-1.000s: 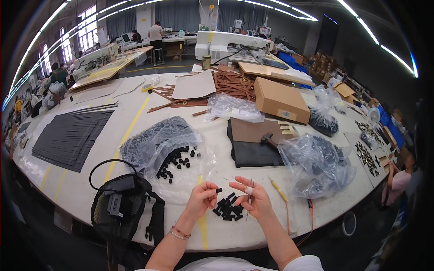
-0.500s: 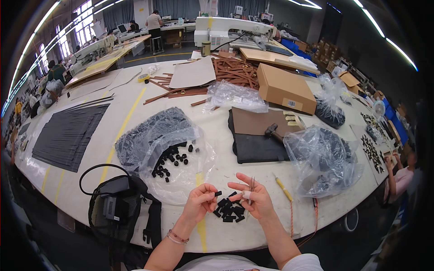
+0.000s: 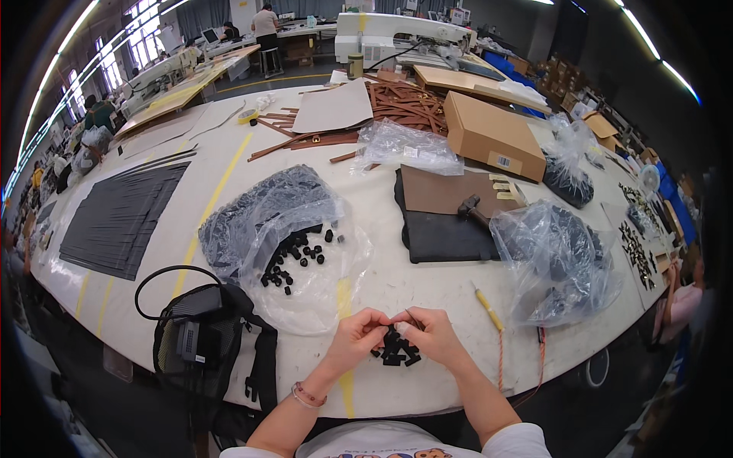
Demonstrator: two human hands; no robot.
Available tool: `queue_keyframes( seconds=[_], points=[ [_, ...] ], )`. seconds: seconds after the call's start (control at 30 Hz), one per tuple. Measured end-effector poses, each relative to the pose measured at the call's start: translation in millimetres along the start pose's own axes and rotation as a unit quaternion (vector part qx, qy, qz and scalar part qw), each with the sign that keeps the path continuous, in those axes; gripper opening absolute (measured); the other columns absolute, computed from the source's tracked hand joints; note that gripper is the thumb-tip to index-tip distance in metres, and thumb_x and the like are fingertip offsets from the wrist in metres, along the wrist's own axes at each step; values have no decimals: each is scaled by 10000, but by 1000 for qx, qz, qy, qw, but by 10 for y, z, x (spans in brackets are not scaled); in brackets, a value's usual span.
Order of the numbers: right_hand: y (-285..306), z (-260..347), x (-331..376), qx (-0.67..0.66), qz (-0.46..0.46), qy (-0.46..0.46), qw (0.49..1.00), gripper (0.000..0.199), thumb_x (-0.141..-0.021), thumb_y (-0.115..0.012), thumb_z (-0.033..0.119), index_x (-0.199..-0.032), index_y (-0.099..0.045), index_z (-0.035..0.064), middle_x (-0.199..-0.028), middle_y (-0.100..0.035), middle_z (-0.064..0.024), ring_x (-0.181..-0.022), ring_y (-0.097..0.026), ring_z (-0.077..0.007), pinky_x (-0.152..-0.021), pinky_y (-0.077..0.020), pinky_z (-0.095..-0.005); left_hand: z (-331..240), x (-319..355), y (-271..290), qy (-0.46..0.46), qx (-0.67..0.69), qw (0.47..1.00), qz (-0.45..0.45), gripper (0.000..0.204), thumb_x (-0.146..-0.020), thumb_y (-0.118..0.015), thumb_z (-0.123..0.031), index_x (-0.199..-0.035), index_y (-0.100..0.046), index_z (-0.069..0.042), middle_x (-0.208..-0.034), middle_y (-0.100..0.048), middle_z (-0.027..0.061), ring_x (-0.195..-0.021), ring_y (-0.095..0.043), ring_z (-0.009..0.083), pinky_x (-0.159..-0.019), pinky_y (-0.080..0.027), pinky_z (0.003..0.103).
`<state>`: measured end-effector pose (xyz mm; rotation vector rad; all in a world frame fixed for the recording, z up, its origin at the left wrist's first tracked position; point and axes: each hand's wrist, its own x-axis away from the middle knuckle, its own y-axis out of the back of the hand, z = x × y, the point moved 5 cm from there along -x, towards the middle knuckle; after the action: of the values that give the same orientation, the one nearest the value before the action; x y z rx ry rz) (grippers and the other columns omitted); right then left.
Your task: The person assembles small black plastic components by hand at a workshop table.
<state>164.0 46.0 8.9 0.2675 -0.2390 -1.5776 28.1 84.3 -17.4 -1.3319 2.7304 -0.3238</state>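
Beyond the hands [image 3: 357, 337], a cardboard box [image 3: 489, 136] bears a label [image 3: 504, 162].

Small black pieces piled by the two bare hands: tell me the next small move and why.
Probably hold the bare left hand steady while the bare right hand makes a slight adjustment: their fingertips come together at the pile of small black pieces, bent inward as for fine work.

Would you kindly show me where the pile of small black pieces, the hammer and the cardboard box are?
Pile of small black pieces [image 3: 394, 359]: head view, on a piece near its middle.
Hammer [image 3: 472, 208]: head view, about where its metal end meets the handle.
Cardboard box [image 3: 493, 130]: head view, on its top face.
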Motion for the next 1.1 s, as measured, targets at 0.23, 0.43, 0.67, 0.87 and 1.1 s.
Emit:
queue_keyframes(
  seconds=[0.23, 0.43, 0.67, 0.87, 1.1],
  points=[
    [-39, -79, 28, -145, 66, -119, 980, 133, -743, -543, 46, -829, -606, -32, -691, -599, -42, -513, -504, -56, -471, -411, -180, -80, 26, -50, -63, -65, 996, 10, 120, -798, -472, 53, -895, -525, 8, -780, -572, 38, -653, -538, 56, -577, -446, 180],
    [-67, -61, 61, -103, 49, -87, 990, 122, -717, -534, 33, -790, -581, -53, -632, -561, -32, -494, -475, -50, -451, -399, -199, -142, 42, -102, -116, -121, 986, -6, 115, -787, -487, 55, -892, -521, 21, -779, -575, 50, -641, -546, 69, -558, -458, 190],
    [-61, 133, 168, -59, -75, -9, 995, 83, -716, -511, 3, -771, -549, -45, -630, -532, 12, -514, -400, -2, -435, -329, -176, -80, 211, -175, 13, -11, 995, -100, 84, -797, -536, -30, -853, -558, 28, -656, -586, 41, -527, -537, 56, -469, -456, 186],
    [-122, 124, 247, 6, -84, 25, 996, 100, -693, -517, 17, -777, -537, -33, -556, -503, -67, -459, -430, -90, -435, -357, -222, -188, 364, -232, -191, -284, 930, -135, 42, -787, -544, -22, -777, -532, 16, -648, -584, 66, -495, -536, 82, -439, -434, 193],
    [-169, 332, 366, 173, -116, 225, 952, 143, -624, -579, 19, -761, -536, 9, -636, -538, -90, -483, -520, -199, -415, -406, -266, -25, 339, -204, 94, 206, 972, -57, 100, -809, -540, -125, -773, -528, -32, -598, -535, 29, -430, -480, 87, -365, -359, 205]
  ],
)
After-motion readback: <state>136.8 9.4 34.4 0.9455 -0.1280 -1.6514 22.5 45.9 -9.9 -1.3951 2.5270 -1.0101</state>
